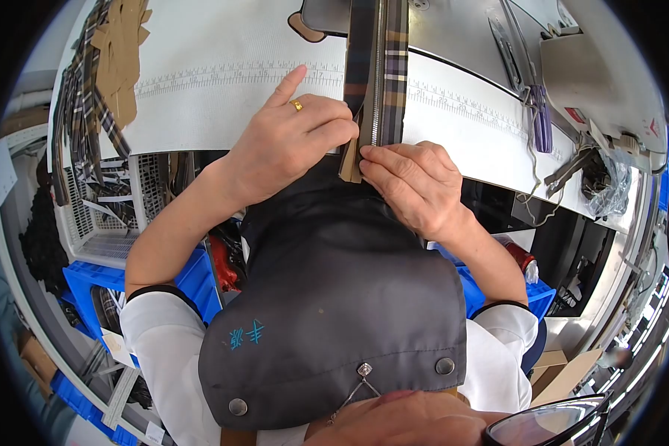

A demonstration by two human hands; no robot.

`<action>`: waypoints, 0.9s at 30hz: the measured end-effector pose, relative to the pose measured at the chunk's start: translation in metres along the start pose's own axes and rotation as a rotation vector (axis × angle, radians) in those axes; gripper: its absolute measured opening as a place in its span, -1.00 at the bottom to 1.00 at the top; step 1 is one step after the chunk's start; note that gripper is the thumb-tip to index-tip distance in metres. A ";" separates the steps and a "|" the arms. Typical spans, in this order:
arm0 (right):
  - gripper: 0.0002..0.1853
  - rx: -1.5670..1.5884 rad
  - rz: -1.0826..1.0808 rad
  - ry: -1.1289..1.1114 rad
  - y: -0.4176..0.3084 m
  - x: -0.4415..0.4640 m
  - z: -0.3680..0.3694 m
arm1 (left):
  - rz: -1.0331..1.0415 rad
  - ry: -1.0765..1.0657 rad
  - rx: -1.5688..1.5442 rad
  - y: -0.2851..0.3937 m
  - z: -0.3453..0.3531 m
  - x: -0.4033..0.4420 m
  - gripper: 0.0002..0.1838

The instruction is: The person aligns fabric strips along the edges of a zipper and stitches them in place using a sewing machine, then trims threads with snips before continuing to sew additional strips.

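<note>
A long zipper (376,82) with metal teeth runs up and down between plaid fabric strips (396,82), its near end hanging over the table's front edge. My left hand (293,137), with a gold ring (296,105), is closed at the left edge of the strip; its index finger points away, and thumb and other fingers pinch the brown backing (351,165). On the other side, my right hand (416,182) pinches the zipper's near end between thumb and fingers. The fingertips partly cover the fabric there.
A sewing machine (598,82) stands at the right, with a purple-handled screwdriver (541,119) and loose thread beside it. Plaid strips and brown pieces (115,67) lie at the table's left end. Below them is a white basket (100,241). Ruler markings (223,76) cross the white table.
</note>
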State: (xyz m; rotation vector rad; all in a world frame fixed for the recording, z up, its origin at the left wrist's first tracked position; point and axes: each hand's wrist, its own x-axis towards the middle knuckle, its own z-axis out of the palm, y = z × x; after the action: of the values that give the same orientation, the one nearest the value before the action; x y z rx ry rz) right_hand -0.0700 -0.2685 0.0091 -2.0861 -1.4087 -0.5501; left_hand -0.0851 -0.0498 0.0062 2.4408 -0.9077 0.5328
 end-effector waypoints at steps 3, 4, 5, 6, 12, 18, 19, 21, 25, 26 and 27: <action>-0.73 -0.012 -0.019 -0.003 -0.001 0.002 0.003 | -0.015 -0.022 -0.022 0.001 -0.001 -0.002 -0.77; -0.73 -0.017 -0.026 -0.008 -0.001 0.003 0.004 | -0.022 -0.034 -0.031 0.001 -0.001 -0.002 -0.77; -0.74 -0.010 -0.024 -0.019 -0.002 0.003 0.004 | -0.022 -0.026 -0.008 0.001 -0.001 -0.002 -0.75; -0.75 -0.002 -0.022 -0.030 -0.002 0.003 0.004 | -0.024 -0.018 0.015 0.002 0.001 -0.002 -0.73; -0.72 0.247 0.135 -0.027 0.007 -0.008 -0.009 | -0.031 -0.032 0.044 0.006 0.002 -0.006 -0.65; -0.61 0.070 0.124 -0.107 0.013 -0.011 -0.009 | -0.082 -0.014 0.020 0.013 0.003 -0.008 -0.66; -0.60 0.065 0.126 -0.113 0.013 -0.010 -0.009 | -0.086 -0.008 0.013 0.014 0.003 -0.008 -0.67; -0.59 0.061 0.112 -0.110 0.012 -0.010 -0.009 | -0.089 -0.011 0.009 0.014 0.004 -0.008 -0.67; -0.61 0.076 0.119 -0.118 0.008 -0.005 -0.007 | -0.100 -0.015 -0.009 0.013 0.005 -0.010 -0.69; -0.61 0.080 0.138 -0.131 0.007 -0.003 -0.007 | -0.104 -0.017 -0.026 0.012 0.005 -0.010 -0.69; -0.61 0.067 0.133 -0.140 0.006 -0.003 -0.007 | -0.109 -0.020 -0.043 0.011 0.005 -0.011 -0.70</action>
State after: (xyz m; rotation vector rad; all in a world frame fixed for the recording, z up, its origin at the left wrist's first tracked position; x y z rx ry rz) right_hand -0.0655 -0.2768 0.0113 -2.1803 -1.3319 -0.3044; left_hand -0.0992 -0.0545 0.0000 2.4440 -0.7809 0.4467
